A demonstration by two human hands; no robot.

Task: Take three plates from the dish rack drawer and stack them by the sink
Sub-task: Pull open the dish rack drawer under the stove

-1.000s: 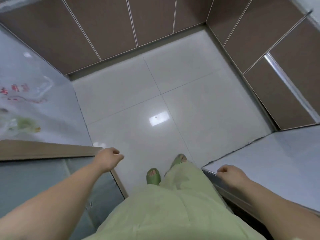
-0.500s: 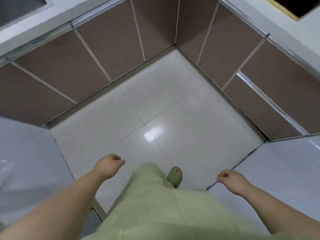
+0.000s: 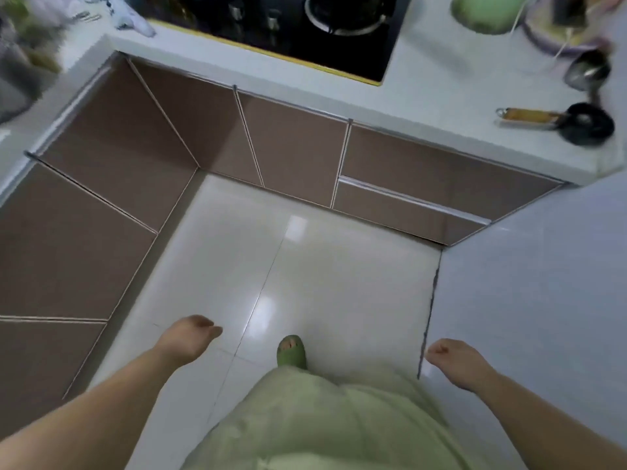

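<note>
No plates show in this view. Brown cabinet fronts run below an L-shaped white counter; two drawer fronts [image 3: 441, 171] with a metal handle rail [image 3: 414, 200] sit at the right, both closed. A sink [image 3: 13, 86] is partly visible at the far left edge, blurred. My left hand [image 3: 188, 339] hangs over the floor with fingers loosely curled and nothing in it. My right hand [image 3: 454, 359] hangs at the lower right, fingers curled into a loose fist, holding nothing. Both hands are far from the cabinets.
A black gas hob [image 3: 288, 25] lies in the counter at the top. A small black pan [image 3: 587, 123] with a yellow handle, a ladle [image 3: 587, 72] and a green bowl [image 3: 485, 10] are on the counter at right. Glossy floor tiles [image 3: 305, 266] lie ahead; a white wall [image 3: 543, 300] stands right.
The view has swung up and right, bringing the counter, hob and drawers into sight. I have stepped forward, a green slipper now ahead. Both hands stay down and hold nothing.
</note>
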